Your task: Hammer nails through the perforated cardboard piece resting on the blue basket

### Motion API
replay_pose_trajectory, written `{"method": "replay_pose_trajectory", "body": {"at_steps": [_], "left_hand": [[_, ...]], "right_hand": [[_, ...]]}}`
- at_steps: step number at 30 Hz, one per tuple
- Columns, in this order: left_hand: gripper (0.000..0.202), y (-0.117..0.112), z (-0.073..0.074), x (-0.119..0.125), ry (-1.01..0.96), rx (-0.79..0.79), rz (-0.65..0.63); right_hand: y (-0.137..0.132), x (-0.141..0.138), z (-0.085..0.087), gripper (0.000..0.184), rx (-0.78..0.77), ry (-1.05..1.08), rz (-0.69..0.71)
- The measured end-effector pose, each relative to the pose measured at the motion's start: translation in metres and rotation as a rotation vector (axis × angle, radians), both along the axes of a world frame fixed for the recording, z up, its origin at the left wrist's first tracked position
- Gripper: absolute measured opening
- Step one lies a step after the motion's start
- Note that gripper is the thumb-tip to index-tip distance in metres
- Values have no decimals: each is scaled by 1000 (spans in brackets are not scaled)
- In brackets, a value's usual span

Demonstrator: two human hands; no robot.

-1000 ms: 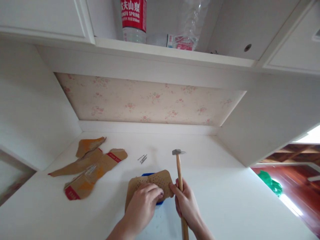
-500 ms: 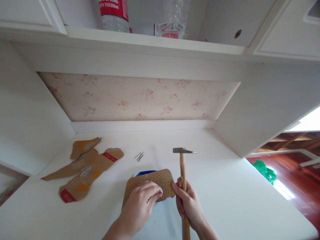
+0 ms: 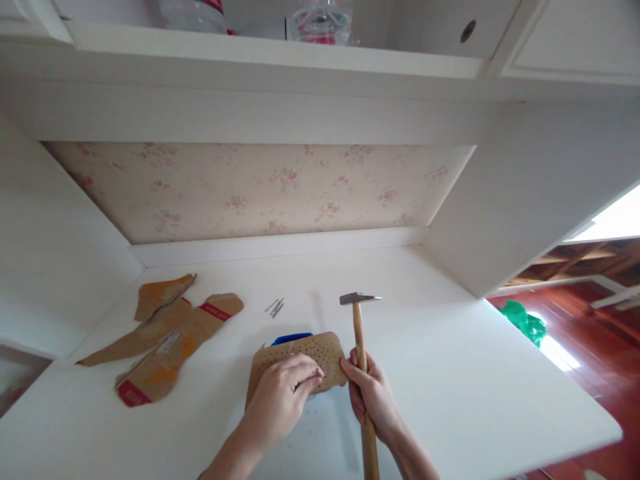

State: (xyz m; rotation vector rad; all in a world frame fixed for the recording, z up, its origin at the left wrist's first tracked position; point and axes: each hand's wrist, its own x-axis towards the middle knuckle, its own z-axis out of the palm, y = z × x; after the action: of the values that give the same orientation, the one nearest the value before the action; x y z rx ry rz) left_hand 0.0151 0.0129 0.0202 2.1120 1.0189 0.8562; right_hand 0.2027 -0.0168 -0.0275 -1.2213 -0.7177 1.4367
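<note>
My right hand (image 3: 373, 393) is closed round the wooden handle of a hammer (image 3: 357, 327), whose metal head points up and away from me. Its thumb and fingertip touch the right edge of a piece of brown cardboard (image 3: 327, 350) punched with several small holes. Over the cardboard, my left hand (image 3: 285, 390) is closed in a pinch on a nail (image 3: 317, 371); only a small dark end shows between the fingertips. Part of a blue object (image 3: 293, 338) sticks out behind the cardboard. Several loose nails (image 3: 276, 307) lie on the white tabletop beyond.
Torn cardboard pieces (image 3: 175, 340) with red strips lie at the left on the white tabletop (image 3: 440, 367). White side panels and a shelf (image 3: 280, 57) with plastic bottles (image 3: 320, 27) enclose the work area. A green bag (image 3: 523, 322) lies on the red floor at right.
The camera view has tilted down and shifted slightly, so the shelf and bottles sit higher in the picture. Both hands keep nearly the same pose, with the hammer still in the right.
</note>
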Motion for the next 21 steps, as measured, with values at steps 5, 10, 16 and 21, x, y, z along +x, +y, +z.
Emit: {"method": "replay_pose_trajectory", "body": {"at_steps": [5, 10, 16, 21], "left_hand": [[14, -1, -3, 0, 39, 22, 2], [13, -3, -8, 1, 101, 63, 8], [13, -5, -10, 0, 106, 68, -5], [14, -6, -9, 0, 105, 78, 1]], "right_hand": [[0, 1, -1, 39, -15, -10, 6], [-1, 2, 0, 38, -6, -20, 31], [-2, 2, 2, 36, -10, -39, 41], [-3, 4, 0, 39, -27, -80, 2]]}}
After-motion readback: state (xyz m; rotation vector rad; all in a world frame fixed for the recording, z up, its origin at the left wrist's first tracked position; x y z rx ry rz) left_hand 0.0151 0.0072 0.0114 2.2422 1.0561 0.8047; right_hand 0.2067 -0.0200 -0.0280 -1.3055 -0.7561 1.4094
